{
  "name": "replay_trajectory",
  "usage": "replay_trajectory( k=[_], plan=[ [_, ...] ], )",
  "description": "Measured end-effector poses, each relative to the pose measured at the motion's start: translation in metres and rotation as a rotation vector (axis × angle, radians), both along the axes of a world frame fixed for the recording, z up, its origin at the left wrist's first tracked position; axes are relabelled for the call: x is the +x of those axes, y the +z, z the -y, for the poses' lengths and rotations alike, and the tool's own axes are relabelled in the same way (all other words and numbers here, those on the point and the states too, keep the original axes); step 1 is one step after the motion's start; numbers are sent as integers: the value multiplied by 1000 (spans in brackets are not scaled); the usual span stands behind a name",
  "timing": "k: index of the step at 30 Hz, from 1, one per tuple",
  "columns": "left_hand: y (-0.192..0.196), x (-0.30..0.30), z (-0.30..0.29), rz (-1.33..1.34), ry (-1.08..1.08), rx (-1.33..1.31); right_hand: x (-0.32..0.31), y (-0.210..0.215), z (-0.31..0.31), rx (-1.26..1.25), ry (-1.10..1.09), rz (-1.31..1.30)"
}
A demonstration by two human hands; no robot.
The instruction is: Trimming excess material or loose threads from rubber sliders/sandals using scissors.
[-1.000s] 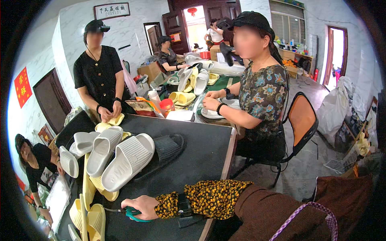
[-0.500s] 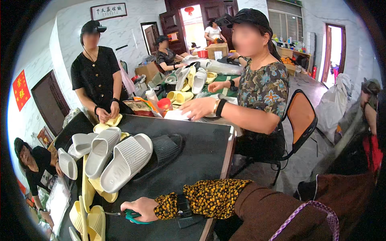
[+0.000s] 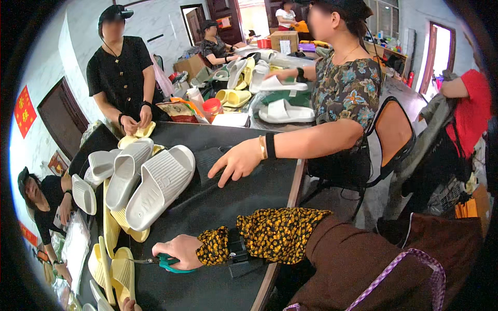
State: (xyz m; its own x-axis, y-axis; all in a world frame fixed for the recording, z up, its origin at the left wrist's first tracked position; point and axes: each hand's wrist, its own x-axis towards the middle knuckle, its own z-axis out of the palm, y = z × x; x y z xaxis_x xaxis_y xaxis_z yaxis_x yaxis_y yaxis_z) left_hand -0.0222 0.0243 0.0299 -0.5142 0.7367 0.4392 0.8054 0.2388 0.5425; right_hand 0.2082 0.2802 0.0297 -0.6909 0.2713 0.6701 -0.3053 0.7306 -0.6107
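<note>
My right hand [image 3: 176, 251] lies on the black table [image 3: 233, 202] near its front edge, shut on a pair of teal-handled scissors [image 3: 165, 263] whose blades point left. It wears a yellow-and-black patterned sleeve cover. Just left of the blades lie several yellow slippers [image 3: 111, 269]. Beyond the hand rests a heap of pale grey slippers [image 3: 155, 184]. A bit of skin at the bottom edge [image 3: 127, 305] may be my left hand; I cannot tell its state.
A seated person at the right rests a hand [image 3: 236, 163] on the table by a dark slipper [image 3: 210, 160]. A person in black [image 3: 122, 72] stands at the far end. Another person crouches at the left [image 3: 44, 197]. More slippers and boxes fill the back table [image 3: 270, 98].
The seated person has swung an arm from the back table onto the black table next to the dark slipper. My right hand with the scissors has stayed in place.
</note>
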Motion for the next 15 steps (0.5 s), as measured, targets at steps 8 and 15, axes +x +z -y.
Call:
replay_trajectory(
  k=[8, 15],
  plan=[
    [6, 6, -2, -36, -8, -14, 2, 2, 3, -10, -20, 31],
    [-4, 3, 2, -100, -10, 44, 7, 7, 3, -5, -24, 119]
  ],
)
